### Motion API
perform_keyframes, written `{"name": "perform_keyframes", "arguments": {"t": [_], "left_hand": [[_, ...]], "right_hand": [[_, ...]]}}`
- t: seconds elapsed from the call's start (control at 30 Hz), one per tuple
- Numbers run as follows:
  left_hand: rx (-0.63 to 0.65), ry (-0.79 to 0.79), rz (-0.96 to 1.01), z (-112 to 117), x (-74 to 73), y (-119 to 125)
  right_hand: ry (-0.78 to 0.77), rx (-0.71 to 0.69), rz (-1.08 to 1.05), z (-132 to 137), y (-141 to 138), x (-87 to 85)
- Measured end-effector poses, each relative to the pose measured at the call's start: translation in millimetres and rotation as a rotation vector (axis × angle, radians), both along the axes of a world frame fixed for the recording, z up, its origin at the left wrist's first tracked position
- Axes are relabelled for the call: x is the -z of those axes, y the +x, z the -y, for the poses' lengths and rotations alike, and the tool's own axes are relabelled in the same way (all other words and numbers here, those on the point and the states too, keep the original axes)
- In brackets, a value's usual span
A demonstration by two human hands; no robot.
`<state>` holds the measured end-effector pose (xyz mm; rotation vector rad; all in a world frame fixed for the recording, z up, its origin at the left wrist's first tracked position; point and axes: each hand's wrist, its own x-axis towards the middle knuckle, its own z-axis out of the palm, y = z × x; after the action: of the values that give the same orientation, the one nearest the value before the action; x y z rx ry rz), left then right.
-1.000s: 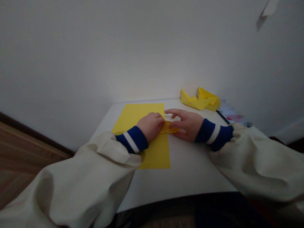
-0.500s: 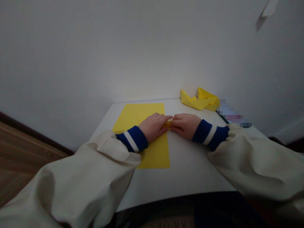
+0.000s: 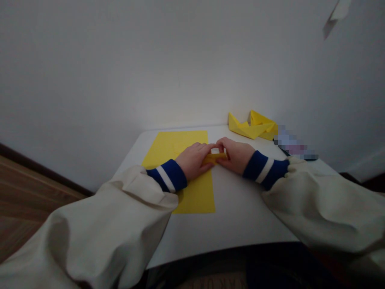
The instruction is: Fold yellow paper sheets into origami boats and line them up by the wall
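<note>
A small piece of folded yellow paper (image 3: pixel 215 157) is held between my two hands, seen nearly edge-on. My left hand (image 3: pixel 194 159) is closed on its left end, thumb below and fingers above. At the right end, my right hand (image 3: pixel 236 154) pinches it with the fingers curled and the thumb underneath. The fingertips of both hands meet above the fold. Part of the folded paper is hidden by the fingers. Under my left hand and forearm lies a flat yellow sheet (image 3: pixel 195 198).
Folded yellow paper boats (image 3: pixel 252 129) stand at the back right of the white table (image 3: pixel 234 224), against the wall. Beside them lies a flat object with a blurred-out surface (image 3: pixel 293 145). A wooden panel (image 3: pixel 30 204) is at the left.
My right hand's fingers have lifted and curled, and its grip has shifted slightly right, so more of the folded paper shows. My left hand has barely moved.
</note>
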<state>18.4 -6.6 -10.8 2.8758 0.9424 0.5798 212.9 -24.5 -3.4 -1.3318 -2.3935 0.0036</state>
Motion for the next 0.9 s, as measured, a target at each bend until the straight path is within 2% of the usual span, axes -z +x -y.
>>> {"name": "perform_keyframes", "arguments": {"t": [0.13,0.33,0.43,0.5,0.57,0.6,0.67,0.9], "left_hand": [[-0.064,-0.028,0.089,2,3.1,-1],[-0.089,0.039,0.059,2,4.4,0],[-0.032,0.232,0.009,6,-3.7,0],[0.011,0.414,-0.109,11,-10.9,1],[0.183,0.477,-0.297,16,-16.3,3],[0.243,0.479,-0.352,18,-17.7,4],[0.267,0.448,-0.396,20,-17.3,5],[0.107,0.315,-0.39,15,-7.3,4]], "right_hand": [[-0.1,0.012,0.031,-1,2,-1.5],[-0.066,-0.052,0.054,-3,3,0.4],[-0.055,-0.06,0.046,-5,4,2.6],[-0.062,-0.053,0.05,-6,4,3.7],[-0.077,-0.043,0.057,-7,4,4.2],[-0.084,-0.038,0.061,-8,4,4.2],[-0.089,-0.029,0.066,-8,4,4.0],[-0.04,-0.017,0.065,-7,3,3.2]]}}
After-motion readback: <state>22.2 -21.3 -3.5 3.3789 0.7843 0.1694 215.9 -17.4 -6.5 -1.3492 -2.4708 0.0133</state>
